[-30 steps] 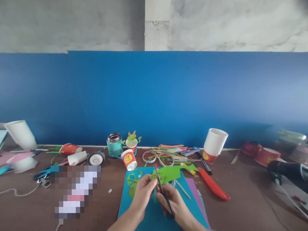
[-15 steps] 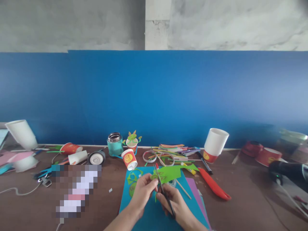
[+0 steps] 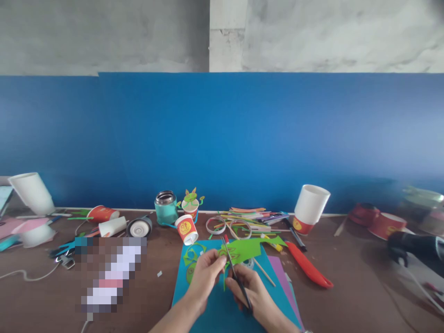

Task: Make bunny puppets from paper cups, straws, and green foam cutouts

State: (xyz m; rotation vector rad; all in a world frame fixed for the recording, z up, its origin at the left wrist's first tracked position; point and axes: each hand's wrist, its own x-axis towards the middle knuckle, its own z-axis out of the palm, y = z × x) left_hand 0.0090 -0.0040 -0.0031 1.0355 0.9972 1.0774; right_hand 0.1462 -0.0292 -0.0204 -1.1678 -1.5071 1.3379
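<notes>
My left hand point(image 3: 207, 274) pinches the left edge of a green paper sheet point(image 3: 248, 249) with drawn shapes on it. Black-handled scissors point(image 3: 239, 280) are in my right hand point(image 3: 251, 289), their blades pointing up and away across the green paper beside my left fingertips. A thin green strip point(image 3: 224, 280) hangs below the paper between the hands. Under both hands lies a blue sheet point(image 3: 222, 310). Green cut-out pieces point(image 3: 190, 254) rest on its upper left part, and a wooden stick point(image 3: 264, 272) on its right part.
Behind the hands are a teal jar point(image 3: 165, 210), a decorated paper cup point(image 3: 186, 229), two tape rolls point(image 3: 241, 229) and a pile of colored sticks point(image 3: 256, 217). Stacked white cups point(image 3: 311, 208) and a red tool point(image 3: 308, 266) stand or lie right. A blurred object point(image 3: 114, 277) lies left.
The left fingertips and the paper have shifted very slightly at the blades. More of the green strip shows between the hands. Both hands keep their holds.
</notes>
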